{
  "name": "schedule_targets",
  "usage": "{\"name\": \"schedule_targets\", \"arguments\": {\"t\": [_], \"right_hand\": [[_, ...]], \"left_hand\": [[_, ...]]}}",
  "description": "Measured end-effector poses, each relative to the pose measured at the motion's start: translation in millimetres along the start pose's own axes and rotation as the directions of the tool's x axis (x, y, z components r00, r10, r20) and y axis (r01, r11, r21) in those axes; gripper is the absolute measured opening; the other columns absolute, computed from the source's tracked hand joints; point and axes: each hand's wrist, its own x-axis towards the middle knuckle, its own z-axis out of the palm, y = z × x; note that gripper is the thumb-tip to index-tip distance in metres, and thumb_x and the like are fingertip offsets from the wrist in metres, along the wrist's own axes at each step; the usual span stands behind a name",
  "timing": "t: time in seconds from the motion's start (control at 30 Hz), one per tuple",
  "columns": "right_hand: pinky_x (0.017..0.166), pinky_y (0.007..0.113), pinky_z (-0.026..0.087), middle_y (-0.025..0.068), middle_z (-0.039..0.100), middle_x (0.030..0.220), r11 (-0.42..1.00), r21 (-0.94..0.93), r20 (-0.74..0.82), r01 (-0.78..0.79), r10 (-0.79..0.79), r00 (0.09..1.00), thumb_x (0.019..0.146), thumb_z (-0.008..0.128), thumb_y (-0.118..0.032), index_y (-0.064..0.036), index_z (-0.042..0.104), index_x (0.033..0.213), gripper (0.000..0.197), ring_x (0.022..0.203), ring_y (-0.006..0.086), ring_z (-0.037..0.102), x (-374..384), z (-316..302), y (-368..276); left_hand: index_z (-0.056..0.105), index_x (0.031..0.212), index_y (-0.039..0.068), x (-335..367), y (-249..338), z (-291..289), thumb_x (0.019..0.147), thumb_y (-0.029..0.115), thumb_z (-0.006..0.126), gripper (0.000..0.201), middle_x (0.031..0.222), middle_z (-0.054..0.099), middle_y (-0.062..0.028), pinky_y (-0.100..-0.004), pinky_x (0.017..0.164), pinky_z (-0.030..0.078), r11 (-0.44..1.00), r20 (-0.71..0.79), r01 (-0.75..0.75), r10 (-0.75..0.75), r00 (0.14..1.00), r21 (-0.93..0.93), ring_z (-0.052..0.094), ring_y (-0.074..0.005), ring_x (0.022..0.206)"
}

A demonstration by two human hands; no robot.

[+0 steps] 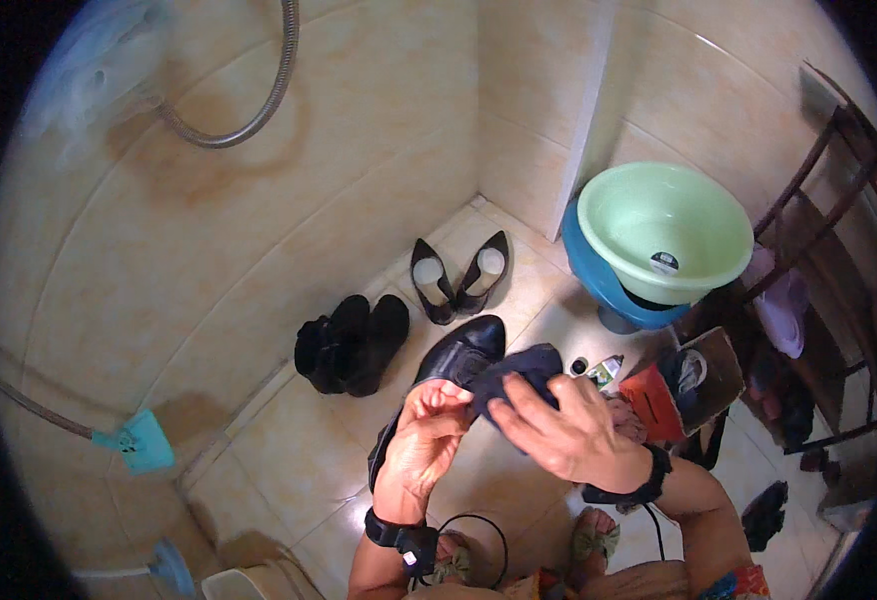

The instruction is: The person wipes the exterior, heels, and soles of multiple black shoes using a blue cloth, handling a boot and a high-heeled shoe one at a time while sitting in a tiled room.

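A dark cloth (519,385) is between my two hands, in front of a black leather shoe (464,350). My left hand (424,440) pinches the cloth's near-left edge between thumb and fingers. Across the cloth's right side lie the fingers of my right hand (571,432), bent over it and gripping it. The shoe's toe points away from me; my left hand and the cloth cover part of it, and a further black piece shows left of my wrist. Whether a hand also touches the shoe I cannot tell.
Black ankle boots (354,345) and pointed black flats (459,278) stand on the tiles by the wall. A pale green basin (659,225) rests on a blue one (589,260). Right of my hands are a small tube (607,372), an open red-orange box (654,402) and a dark rack (809,190).
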Motion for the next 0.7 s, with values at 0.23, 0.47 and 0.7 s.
{"name": "schedule_targets", "arguments": {"t": [0.23,0.47,0.7], "right_hand": [[0.063,0.034,0.047,0.0131,0.059,0.113,0.971,-0.011,-0.026,-0.238,0.237,0.971,0.061,0.066,-0.006,-0.0067,0.069,0.104,0.043,0.078,0.0256,0.050,-13.2,-12.6,20.4],[0.064,0.032,0.047,0.0125,0.058,0.116,0.969,0.069,-0.106,-0.238,0.244,0.964,0.059,0.067,-0.005,-0.0077,0.066,0.113,0.054,0.080,0.0260,0.050,15.4,-18.3,19.6],[0.062,0.032,0.047,0.0114,0.058,0.112,0.997,0.015,-0.014,-0.078,0.078,0.997,0.073,0.061,-0.017,-0.0063,0.065,0.107,0.035,0.084,0.0241,0.051,24.7,-6.1,8.6]], "left_hand": [[0.057,0.089,0.007,4.6,2.7,-1.8,0.066,-0.025,0.047,0.041,0.089,0.066,-0.0076,-0.0451,0.094,0.046,0.984,-0.031,-0.009,0.004,1.000,-0.178,0.065,-0.0231,0.092],[0.061,0.092,0.007,3.0,-0.6,-1.3,0.066,-0.027,0.047,0.044,0.089,0.066,-0.0072,-0.0442,0.092,0.048,0.977,-0.022,0.029,-0.035,0.999,-0.209,0.066,-0.0238,0.092],[0.058,0.089,0.008,-5.1,-4.8,3.7,0.064,-0.027,0.048,0.044,0.092,0.063,-0.0046,-0.0422,0.095,0.047,0.995,-0.038,-0.005,0.001,0.999,-0.101,0.065,-0.0214,0.094]]}}
